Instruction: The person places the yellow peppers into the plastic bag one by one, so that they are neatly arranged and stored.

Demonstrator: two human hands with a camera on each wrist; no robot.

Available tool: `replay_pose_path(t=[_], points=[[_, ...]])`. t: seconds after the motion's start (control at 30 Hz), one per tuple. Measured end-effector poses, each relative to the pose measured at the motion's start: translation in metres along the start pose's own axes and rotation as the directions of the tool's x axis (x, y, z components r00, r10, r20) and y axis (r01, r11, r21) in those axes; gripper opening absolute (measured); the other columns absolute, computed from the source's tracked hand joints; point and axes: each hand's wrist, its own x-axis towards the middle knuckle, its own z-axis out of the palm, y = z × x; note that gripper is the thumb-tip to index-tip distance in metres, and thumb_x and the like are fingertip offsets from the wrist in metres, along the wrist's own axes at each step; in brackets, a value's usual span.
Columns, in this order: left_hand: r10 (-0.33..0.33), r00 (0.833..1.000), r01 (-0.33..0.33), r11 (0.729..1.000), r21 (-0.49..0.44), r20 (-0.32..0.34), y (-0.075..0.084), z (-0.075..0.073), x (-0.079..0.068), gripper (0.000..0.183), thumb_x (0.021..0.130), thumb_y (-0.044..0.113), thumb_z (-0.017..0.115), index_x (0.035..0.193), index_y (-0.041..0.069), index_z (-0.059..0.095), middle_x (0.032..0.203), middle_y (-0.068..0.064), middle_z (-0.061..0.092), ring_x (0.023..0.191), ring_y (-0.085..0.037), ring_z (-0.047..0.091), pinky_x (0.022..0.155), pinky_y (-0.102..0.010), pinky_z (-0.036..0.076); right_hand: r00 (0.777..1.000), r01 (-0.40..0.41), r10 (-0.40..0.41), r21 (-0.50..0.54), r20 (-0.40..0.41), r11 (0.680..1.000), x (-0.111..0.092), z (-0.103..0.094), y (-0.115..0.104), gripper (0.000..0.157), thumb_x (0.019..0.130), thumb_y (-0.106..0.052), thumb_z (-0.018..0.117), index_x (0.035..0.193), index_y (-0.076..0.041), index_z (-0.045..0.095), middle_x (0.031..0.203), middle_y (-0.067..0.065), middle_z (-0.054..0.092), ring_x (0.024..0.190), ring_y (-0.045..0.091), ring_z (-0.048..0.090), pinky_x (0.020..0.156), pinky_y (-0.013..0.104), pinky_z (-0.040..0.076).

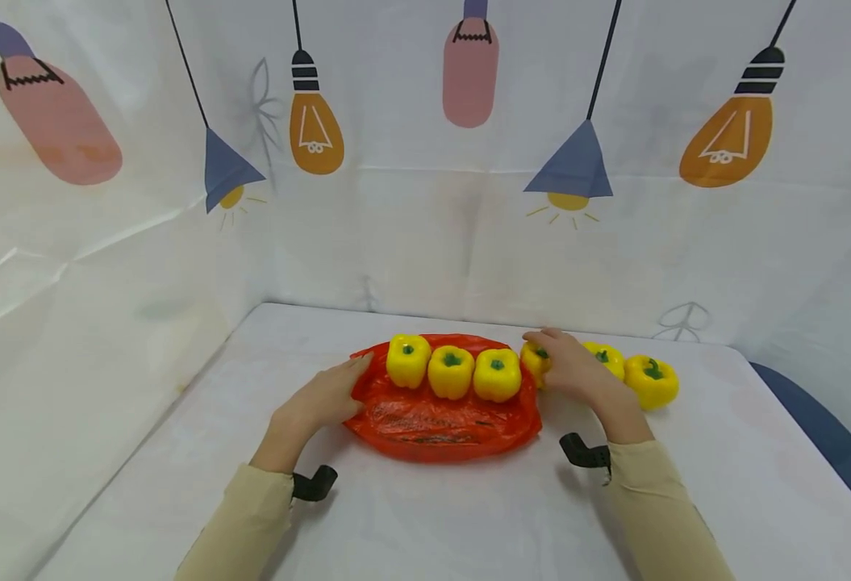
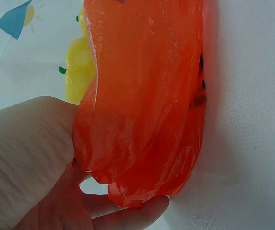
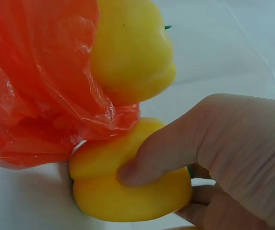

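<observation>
A red plastic bag (image 1: 432,424) lies on the white table, with three yellow bell peppers (image 1: 450,373) in a row at its opening. My left hand (image 1: 331,393) holds the bag's left end. In the left wrist view its fingers (image 2: 132,213) curl around the red film (image 2: 137,110), and the thumb is hidden. At the bag's right side my right hand (image 1: 577,367) grips another yellow bell pepper (image 3: 127,191). In the right wrist view the thumb presses on its side, with the other fingers behind it. This pepper touches the bag's edge and stands close to a pepper (image 3: 132,52) in the bag.
Two more yellow bell peppers, one partly behind my right hand (image 1: 602,357) and one farther right (image 1: 652,382), stand on the table (image 1: 425,516). A white curtain printed with lamps (image 1: 410,242) hangs behind and at the left. A dark blue chair (image 1: 817,420) is beyond the right edge.
</observation>
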Motion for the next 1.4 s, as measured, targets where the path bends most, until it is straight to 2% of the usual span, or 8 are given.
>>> replay_pose_path(t=[0.27, 0.47, 0.8, 0.97, 1.17, 1.4], points=[[0.006, 1.0, -0.006, 1.0, 0.022, 0.004, 0.001, 0.001, 0.002, 0.075, 0.091, 0.015, 0.064, 0.157, 0.008, 0.029, 0.161, -0.012, 0.035, 0.148, -0.035, 0.034, 0.12, -0.056, 0.03, 0.997, 0.043, -0.042, 0.017, -0.065, 0.999, 0.003, 0.0, 0.002, 0.065, 0.077, -0.002, 0.064, 0.141, -0.008, 0.052, 0.143, 0.02, 0.049, 0.127, 0.04, 0.048, 0.107, 0.062, 0.044], [0.009, 1.0, -0.009, 1.0, 0.018, 0.001, 0.001, 0.001, 0.002, 0.075, 0.091, 0.016, 0.065, 0.156, 0.007, 0.03, 0.16, -0.012, 0.036, 0.148, -0.036, 0.034, 0.12, -0.056, 0.03, 0.988, 0.085, -0.082, 0.014, -0.129, 0.996, 0.002, -0.001, 0.002, 0.067, 0.074, -0.003, 0.069, 0.139, -0.009, 0.053, 0.139, 0.018, 0.048, 0.122, 0.038, 0.048, 0.104, 0.06, 0.047], [0.011, 1.0, -0.011, 1.0, -0.003, 0.007, -0.001, 0.0, 0.002, 0.076, 0.09, 0.016, 0.066, 0.157, 0.008, 0.029, 0.16, -0.012, 0.036, 0.148, -0.036, 0.034, 0.119, -0.058, 0.03, 0.96, 0.118, -0.105, 0.038, -0.261, 0.992, -0.008, -0.022, -0.006, 0.064, 0.076, -0.003, 0.066, 0.138, -0.008, 0.052, 0.134, 0.016, 0.047, 0.115, 0.034, 0.047, 0.1, 0.057, 0.049], [0.027, 1.0, -0.027, 1.0, -0.015, 0.009, -0.004, -0.001, 0.002, 0.077, 0.09, 0.017, 0.066, 0.157, 0.008, 0.029, 0.16, -0.012, 0.036, 0.148, -0.036, 0.034, 0.118, -0.059, 0.031, 0.948, 0.132, -0.107, 0.066, -0.298, 0.989, -0.017, -0.035, -0.015, 0.066, 0.078, -0.003, 0.069, 0.141, -0.009, 0.049, 0.137, 0.016, 0.045, 0.117, 0.035, 0.046, 0.101, 0.06, 0.048], [0.019, 0.999, -0.017, 0.998, -0.062, 0.031, -0.005, -0.003, 0.002, 0.078, 0.09, 0.018, 0.067, 0.157, 0.01, 0.028, 0.161, -0.011, 0.035, 0.148, -0.036, 0.033, 0.118, -0.059, 0.031, 0.926, 0.195, -0.153, 0.09, -0.345, 0.977, -0.026, -0.042, -0.035, 0.067, 0.077, -0.001, 0.07, 0.14, -0.012, 0.051, 0.138, 0.012, 0.045, 0.118, 0.032, 0.047, 0.1, 0.056, 0.051], [0.02, 0.999, -0.016, 0.995, -0.096, 0.043, -0.005, -0.003, 0.003, 0.079, 0.089, 0.018, 0.069, 0.157, 0.009, 0.029, 0.161, -0.01, 0.036, 0.148, -0.035, 0.034, 0.117, -0.058, 0.034, 0.923, 0.286, -0.236, 0.132, -0.304, 0.949, -0.03, -0.033, -0.064, 0.066, 0.077, 0.001, 0.069, 0.139, -0.015, 0.053, 0.137, 0.007, 0.046, 0.119, 0.026, 0.049, 0.096, 0.05, 0.056]])
